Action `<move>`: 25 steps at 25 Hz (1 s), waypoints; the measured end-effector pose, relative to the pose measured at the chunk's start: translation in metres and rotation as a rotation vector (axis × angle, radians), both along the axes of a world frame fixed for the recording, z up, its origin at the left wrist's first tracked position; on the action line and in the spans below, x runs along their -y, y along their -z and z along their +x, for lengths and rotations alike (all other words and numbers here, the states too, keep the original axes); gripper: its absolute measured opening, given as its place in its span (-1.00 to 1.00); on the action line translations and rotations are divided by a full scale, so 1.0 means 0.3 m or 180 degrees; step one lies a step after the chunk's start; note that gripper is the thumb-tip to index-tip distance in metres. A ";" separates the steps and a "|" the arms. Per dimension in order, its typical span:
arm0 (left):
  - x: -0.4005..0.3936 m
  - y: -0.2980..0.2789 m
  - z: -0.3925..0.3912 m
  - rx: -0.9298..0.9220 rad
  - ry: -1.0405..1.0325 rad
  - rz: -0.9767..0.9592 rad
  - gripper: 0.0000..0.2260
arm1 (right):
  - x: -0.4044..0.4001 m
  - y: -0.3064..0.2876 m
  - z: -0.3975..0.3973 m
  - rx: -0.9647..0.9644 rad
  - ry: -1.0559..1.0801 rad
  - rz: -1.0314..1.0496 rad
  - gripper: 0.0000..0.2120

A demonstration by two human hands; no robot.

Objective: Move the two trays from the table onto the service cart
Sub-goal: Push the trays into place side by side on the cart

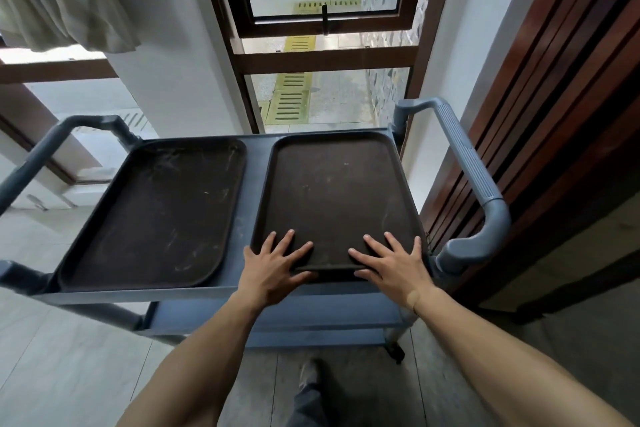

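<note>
I am looking down at the grey-blue plastic service cart (242, 163) with its ribbed side handles, and both dark brown rectangular plastic trays are lying on its top shelf. The scuffed left tray (156, 215) is sitting flat on the left half, untouched and well apart from either hand. The right tray (332, 191) is lying on the right half, just beside the left one with a strip of bare shelf showing between them. No desk is showing anywhere in the view, so I am judging the carrying to be done; what seems left is only settling this second tray and letting go.

My left hand (275, 265) is resting on the near left corner of the right tray, fingers spread flat on its surface and thumb hooking under the near rim. My right hand (389, 262) is mirroring it on the near right corner, fingers splayed on top, thumb at the rim. Both hands are open and pressing rather than clenching. The tray's near edge appears to be overhanging the shelf lip slightly, so I would be nudging it forward before releasing.
</note>
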State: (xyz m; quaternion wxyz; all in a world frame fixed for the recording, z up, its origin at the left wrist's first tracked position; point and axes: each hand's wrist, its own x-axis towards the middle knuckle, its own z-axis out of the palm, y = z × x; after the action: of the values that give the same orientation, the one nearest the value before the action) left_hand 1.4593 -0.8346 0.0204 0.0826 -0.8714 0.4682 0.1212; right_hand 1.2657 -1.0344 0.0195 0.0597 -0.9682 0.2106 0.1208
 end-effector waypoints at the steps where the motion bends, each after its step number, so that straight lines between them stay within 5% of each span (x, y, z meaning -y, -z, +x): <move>1: 0.017 -0.004 0.031 -0.0046 0.0046 0.0068 -0.35 | 0.010 0.000 0.025 -0.0026 0.0018 0.0029 -0.47; 11: 0.095 0.114 0.102 -0.0330 0.0189 0.0116 -0.37 | 0.066 0.085 0.093 -0.0322 0.0277 0.0085 -0.47; 19: 0.101 0.104 0.043 -0.0703 -0.0004 0.0234 0.02 | 0.027 0.095 0.071 -0.0612 0.0131 0.0295 0.11; 25: 0.069 0.125 0.001 -0.0424 0.0010 0.0225 0.00 | 0.019 0.092 0.053 -0.0469 0.0148 0.0166 -0.05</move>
State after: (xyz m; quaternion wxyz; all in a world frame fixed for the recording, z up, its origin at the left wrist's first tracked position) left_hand 1.4597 -0.8553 -0.0171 0.0822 -0.8572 0.4694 0.1952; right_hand 1.2817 -1.0403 -0.0082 0.0720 -0.9497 0.2336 0.1958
